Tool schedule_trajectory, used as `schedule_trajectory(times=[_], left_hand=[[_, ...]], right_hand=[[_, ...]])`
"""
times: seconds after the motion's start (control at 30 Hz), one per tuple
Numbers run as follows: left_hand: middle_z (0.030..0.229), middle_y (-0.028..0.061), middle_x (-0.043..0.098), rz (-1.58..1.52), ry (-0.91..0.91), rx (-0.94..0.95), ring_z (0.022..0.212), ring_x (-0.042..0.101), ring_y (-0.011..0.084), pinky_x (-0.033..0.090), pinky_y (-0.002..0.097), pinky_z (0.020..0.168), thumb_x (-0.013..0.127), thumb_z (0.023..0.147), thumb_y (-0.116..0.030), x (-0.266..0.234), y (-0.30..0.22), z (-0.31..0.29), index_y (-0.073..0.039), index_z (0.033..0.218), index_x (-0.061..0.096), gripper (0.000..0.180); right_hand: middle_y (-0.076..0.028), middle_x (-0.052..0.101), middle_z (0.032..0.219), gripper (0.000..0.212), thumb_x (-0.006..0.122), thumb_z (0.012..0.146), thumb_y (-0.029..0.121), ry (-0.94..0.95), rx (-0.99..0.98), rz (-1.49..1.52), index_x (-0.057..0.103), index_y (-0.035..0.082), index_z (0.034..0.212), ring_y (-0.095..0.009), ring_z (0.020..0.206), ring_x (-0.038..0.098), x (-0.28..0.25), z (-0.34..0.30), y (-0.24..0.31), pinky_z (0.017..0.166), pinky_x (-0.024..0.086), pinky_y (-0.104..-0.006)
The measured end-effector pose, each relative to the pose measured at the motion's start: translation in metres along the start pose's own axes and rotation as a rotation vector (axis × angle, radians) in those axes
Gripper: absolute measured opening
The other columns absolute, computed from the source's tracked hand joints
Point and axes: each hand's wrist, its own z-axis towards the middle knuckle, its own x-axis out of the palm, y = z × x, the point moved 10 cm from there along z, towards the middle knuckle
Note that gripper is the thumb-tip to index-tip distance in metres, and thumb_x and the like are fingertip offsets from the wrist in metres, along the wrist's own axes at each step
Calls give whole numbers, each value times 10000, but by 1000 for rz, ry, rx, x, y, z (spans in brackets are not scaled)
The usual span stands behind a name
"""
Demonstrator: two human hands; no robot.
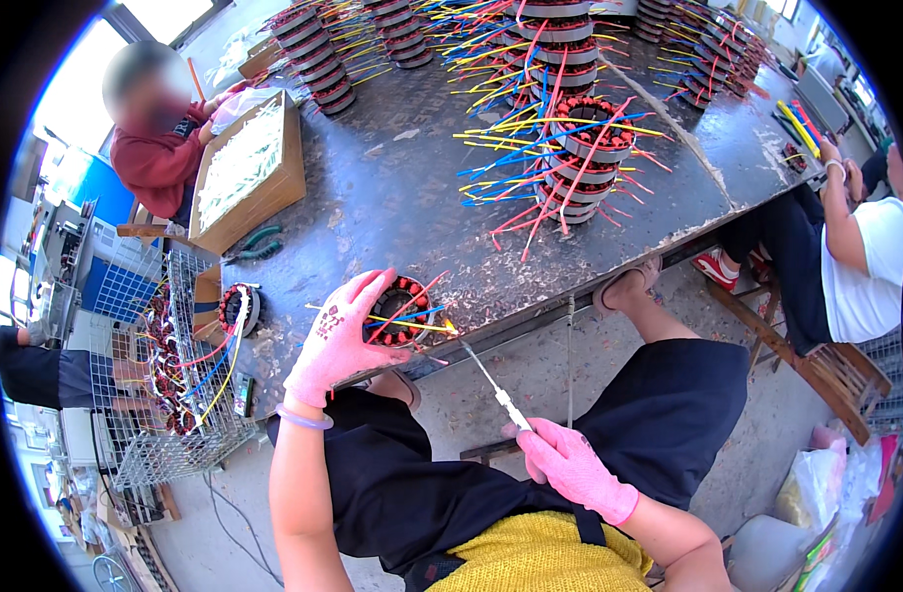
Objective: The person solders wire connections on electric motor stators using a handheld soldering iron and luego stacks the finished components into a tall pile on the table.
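My left hand, in a pink glove, grips a motor stator at the near table edge, with thumb and fingers around its ring. Red coils line the stator, and red, yellow and blue wires stick out of it toward the right. My right hand, also gloved in pink, is closed round the white handle of a slim tool with a thin metal rod. The rod points up and left to the wire ends, where a small orange flame or glow shows. The tool's exact kind is unclear.
Stacked stators with splayed wires stand on the dark table. Another stator, green-handled pliers and a cardboard box of pale pieces lie left. A wire basket holds stators. Co-workers sit far left and right.
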Motion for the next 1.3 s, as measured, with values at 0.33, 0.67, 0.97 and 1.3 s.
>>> schedule_trajectory(times=[0.33,0.67,0.97,1.3], left_hand=[[1434,195,488,28,-5,2,1310,480,390,390,446,1104,921,572,-317,1,1,-1,-67,1456,463,1027],[1444,188,482,28,9,-18,1339,466,371,376,429,1123,908,583,-274,0,-2,0,-56,1454,467,1000],[1429,198,489,16,2,-8,1307,481,392,389,447,1105,904,586,-319,1,-1,0,-62,1449,466,1001],[1432,183,491,27,0,-11,1323,476,374,384,436,1113,909,579,-288,0,-1,-1,-60,1452,467,1004]], right_hand=[[24,485,674,353,492,1043,259,-6,-20,-23,633,-13,1218,-61,603,446,-2,-1,5,564,373,-244],[-33,531,658,348,477,1042,272,-1,-8,-16,622,-8,1190,-99,593,509,-3,1,-4,581,432,-290],[27,480,681,353,496,1043,254,-12,-17,9,632,-19,1222,-62,607,454,-2,-1,2,564,377,-243],[21,489,680,374,493,1043,286,-2,-34,-18,618,-4,1243,-67,613,464,-3,-1,5,573,383,-242]])
